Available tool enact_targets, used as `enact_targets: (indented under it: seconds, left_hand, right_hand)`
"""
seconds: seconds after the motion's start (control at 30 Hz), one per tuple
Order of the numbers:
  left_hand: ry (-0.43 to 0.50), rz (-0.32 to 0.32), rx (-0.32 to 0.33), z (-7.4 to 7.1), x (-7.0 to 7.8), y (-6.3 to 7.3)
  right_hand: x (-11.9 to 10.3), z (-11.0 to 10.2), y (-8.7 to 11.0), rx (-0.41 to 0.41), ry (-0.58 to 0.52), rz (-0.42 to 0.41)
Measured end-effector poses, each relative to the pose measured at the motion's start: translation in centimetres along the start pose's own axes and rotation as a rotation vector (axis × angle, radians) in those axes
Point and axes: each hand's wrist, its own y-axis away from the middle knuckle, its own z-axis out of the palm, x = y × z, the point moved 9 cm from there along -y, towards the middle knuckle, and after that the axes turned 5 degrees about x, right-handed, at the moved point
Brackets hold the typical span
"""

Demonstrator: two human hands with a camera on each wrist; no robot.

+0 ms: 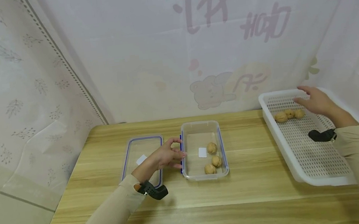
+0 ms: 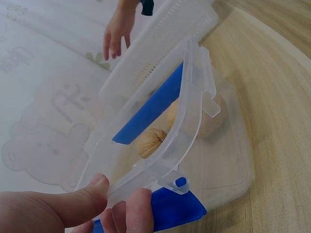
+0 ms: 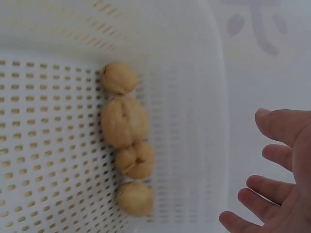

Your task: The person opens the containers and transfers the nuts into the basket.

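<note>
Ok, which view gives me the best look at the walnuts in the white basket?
The right wrist view: four walnuts show large and uncovered. The head view shows three, smaller and farther off; the left wrist view shows the white basket from outside, with no walnuts discernible inside.

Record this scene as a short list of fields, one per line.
Container: clear rectangular plastic box with blue clips, uncovered
Box contents: three round tan walnuts
Lid: clear flat plastic lid with blue edging, left of the box
Basket: white perforated plastic basket, right of the box
Basket contents: four tan walnuts visible
Left hand: grips the box's left edge
Right hand: holds nothing, near the basket's far rim
Surface: wood-grain table
</note>
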Motion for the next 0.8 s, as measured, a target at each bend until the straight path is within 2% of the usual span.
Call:
enact_targets:
  seconds: [0.27,0.47,0.7,0.8]
  left_hand:
    - [-0.001,0.009,-0.006,0.0,0.1,-0.1]
    - [-0.005,0.012,-0.008,0.0,0.0,-0.1]
    - [-0.001,0.002,-0.001,0.0,-0.1,-0.1]
    - [0.0,0.001,0.0,0.0,-0.1,-0.2]
  right_hand:
    - [-4.4,-0.3,-0.4,0.004,-0.013,-0.096]
    - [-8.0,0.1,-0.5,-0.022,-0.019,-0.173]
    - [-12.4,0.9,0.2,-0.01,0.0,-0.291]
    - [-13.7,1.5,0.4,-0.037,0.009,-0.306]
